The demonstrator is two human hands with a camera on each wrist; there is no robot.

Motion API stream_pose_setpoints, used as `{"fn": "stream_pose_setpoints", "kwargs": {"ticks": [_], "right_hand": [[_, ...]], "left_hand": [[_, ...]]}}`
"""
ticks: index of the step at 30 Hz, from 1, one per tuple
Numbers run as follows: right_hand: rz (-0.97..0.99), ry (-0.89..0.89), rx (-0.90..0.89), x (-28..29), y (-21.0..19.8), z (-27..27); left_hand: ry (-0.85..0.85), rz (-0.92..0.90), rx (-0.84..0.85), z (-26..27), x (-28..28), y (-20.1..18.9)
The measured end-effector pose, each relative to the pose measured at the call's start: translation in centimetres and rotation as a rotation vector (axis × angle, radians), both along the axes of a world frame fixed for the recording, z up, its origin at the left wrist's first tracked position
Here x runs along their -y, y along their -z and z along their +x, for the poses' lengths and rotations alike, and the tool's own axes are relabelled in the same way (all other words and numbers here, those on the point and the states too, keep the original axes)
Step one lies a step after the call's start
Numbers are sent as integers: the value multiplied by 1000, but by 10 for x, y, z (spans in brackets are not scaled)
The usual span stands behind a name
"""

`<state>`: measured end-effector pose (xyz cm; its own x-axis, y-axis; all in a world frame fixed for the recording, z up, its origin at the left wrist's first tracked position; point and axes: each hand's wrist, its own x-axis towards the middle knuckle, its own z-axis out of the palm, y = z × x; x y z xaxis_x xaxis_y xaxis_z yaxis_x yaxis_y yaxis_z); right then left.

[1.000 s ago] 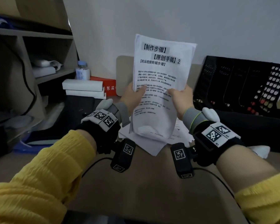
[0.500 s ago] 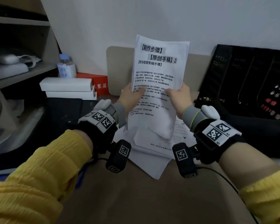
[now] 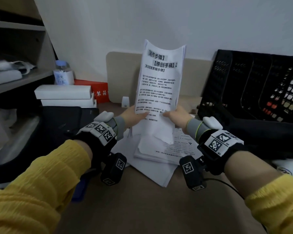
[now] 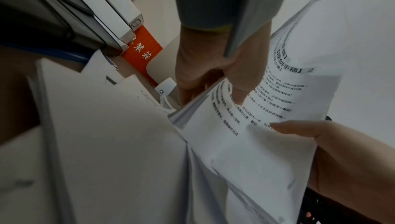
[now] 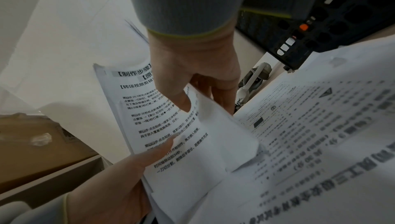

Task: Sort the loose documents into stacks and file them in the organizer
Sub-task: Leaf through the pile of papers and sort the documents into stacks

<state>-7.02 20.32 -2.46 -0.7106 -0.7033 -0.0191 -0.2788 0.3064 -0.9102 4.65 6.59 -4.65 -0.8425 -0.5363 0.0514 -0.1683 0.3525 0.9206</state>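
Documents (image 3: 159, 85) stand upright, left hand (image 3: 134, 115) and right hand (image 3: 175, 115) pinching opposite edges.

Organizer (image 3: 254, 85) right of paper pile (image 3: 159, 159); boxes (image 3: 64, 97) left.

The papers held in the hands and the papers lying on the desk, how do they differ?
The held papers stand upright, off the desk; the papers on the desk lie flat.
The held papers are gripped at both side edges by the left hand and the right hand; no hand touches the papers on the desk.
The held papers curve and their lower end is crumpled; the papers on the desk are fanned out, with corners askew.
Both are white printed sheets.
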Motion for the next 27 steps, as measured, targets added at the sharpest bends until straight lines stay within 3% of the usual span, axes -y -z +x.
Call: {"fn": "stream_pose_setpoints", "kwargs": {"ticks": [3, 7, 13, 19, 22, 27], "right_hand": [[69, 13, 18, -1, 6, 3], [25, 106, -76, -1, 7, 7], [-187, 177, -108, -9, 4, 23], [-121, 127, -35, -27, 20, 46], [-127, 119, -54, -32, 23, 53], [-217, 160, -21, -38, 21, 50]], "left_hand": [[0, -57, 71, 1, 1, 0], [-140, -36, 70, 8, 5, 1], [-235, 52, -145, 32, -3, 5], [-315, 158, -250, 60, -15, 15], [-344, 294, -312, 67, -13, 21], [-248, 453, -363, 71, -15, 25]]}}
